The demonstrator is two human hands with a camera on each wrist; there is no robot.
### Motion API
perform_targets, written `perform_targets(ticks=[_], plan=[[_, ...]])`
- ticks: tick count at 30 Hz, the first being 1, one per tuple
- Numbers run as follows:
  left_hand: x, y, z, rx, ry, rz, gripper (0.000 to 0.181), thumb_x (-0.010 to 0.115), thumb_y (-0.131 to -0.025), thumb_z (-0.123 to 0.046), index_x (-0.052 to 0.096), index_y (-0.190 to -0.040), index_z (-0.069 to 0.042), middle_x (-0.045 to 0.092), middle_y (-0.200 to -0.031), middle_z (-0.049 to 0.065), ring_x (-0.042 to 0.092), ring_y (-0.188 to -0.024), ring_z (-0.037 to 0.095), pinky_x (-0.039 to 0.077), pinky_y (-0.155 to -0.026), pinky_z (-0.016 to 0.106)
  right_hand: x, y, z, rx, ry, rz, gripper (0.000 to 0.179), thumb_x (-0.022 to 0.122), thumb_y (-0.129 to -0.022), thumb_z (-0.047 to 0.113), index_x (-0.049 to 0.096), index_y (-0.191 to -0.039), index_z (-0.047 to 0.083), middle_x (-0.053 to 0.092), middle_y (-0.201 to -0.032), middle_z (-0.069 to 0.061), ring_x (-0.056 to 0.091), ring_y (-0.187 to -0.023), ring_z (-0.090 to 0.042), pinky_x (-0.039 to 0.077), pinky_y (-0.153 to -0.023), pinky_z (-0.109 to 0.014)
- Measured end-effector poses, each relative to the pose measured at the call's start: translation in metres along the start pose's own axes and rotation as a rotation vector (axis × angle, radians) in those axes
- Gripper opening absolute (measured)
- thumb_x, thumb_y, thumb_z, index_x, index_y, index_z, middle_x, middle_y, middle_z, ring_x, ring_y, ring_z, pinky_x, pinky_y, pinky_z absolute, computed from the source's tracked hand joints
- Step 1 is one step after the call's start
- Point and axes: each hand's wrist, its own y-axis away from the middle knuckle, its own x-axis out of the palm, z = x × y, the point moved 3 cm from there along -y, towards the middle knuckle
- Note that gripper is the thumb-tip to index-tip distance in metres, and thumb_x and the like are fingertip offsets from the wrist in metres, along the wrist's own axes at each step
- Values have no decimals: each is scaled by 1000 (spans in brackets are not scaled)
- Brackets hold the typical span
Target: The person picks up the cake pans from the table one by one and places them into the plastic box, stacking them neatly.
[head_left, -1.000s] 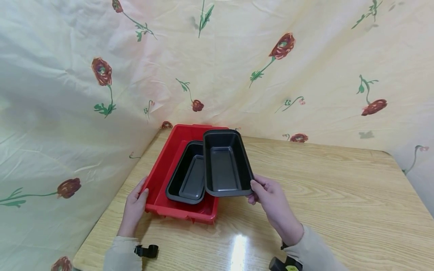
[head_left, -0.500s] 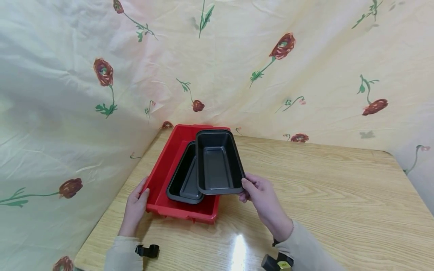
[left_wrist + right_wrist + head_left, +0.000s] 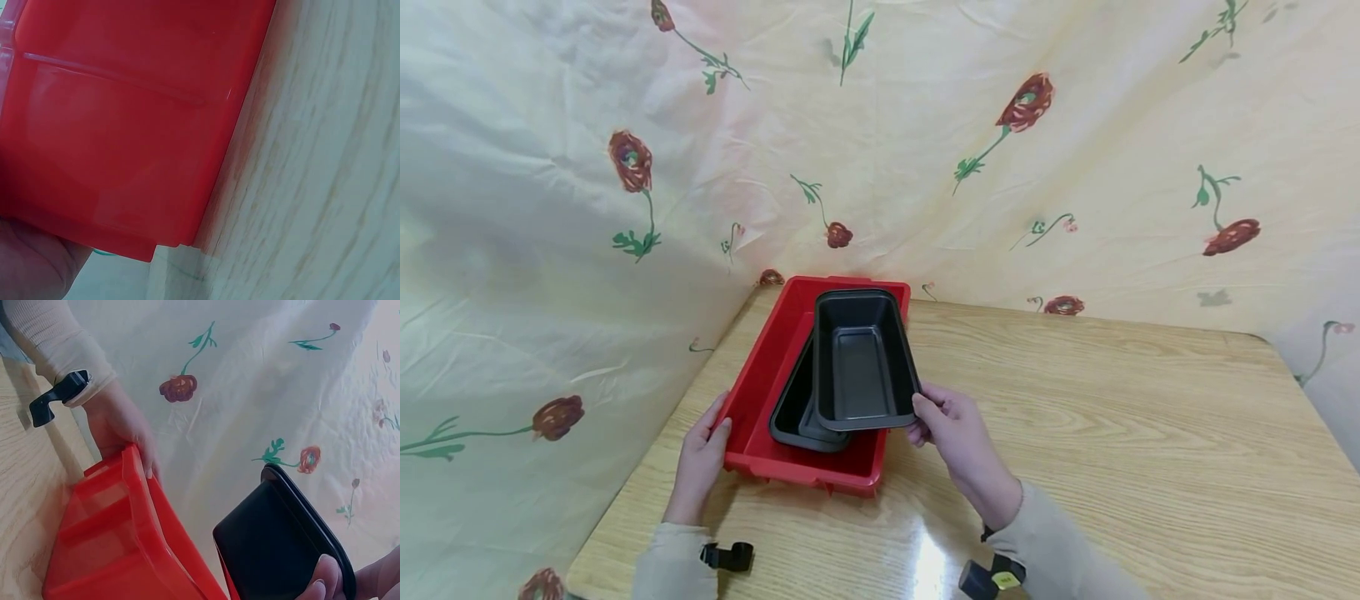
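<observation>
My right hand (image 3: 958,442) pinches the near right corner of a dark loaf pan (image 3: 862,367), thumb on the rim and fingers underneath. This pan hangs tilted over a red plastic tray (image 3: 752,392) and overlaps a second dark loaf pan (image 3: 790,425) that lies inside the tray. Much of the lower pan is hidden beneath the upper one. At the tray's left side, my left hand (image 3: 698,458) grips the rim. In the right wrist view, the held loaf pan (image 3: 275,544) shows its outer wall above the tray's edge.
The tray stands on a light wooden table (image 3: 1097,417), near its back left. A flowered cloth (image 3: 925,150) hangs behind and to the left of the table. Each wrist wears a black strapped camera.
My right hand has carried the upper loaf pan to the left, further over the tray, covering more of the lower pan. The left hand stays at the tray's rim.
</observation>
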Motion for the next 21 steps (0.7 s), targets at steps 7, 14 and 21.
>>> perform_targets(ticks=[7, 14, 21], plan=[[0, 0, -1, 29, -8, -3, 50, 40, -105, -10, 30, -153, -7, 34, -153, 18, 38, -134, 35, 38, -104, 47, 10, -3, -4, -1, 5, -9, 31, 46, -99, 1, 58, -124, -12, 61, -67, -5, 54, -55, -11, 49, -56, -21], [0, 0, 0, 19, -8, -4, 50, 40, -105, -9, 31, -153, -8, 34, -153, 17, 39, -133, 34, 39, -104, 42, 21, -7, -5, -8, -1, -4, 30, 46, -99, 0, 58, -122, -14, 64, -68, -8, 55, -52, -10, 50, -53, -21], [0, 0, -1, 21, -14, -9, 49, 40, -104, -9, 32, -152, -7, 35, -152, 18, 41, -132, 34, 43, -96, 22, 32, -12, -10, -24, 5, 6, 32, 47, -98, -1, 56, -125, -14, 66, -68, -11, 55, -49, -9, 49, -50, -19]])
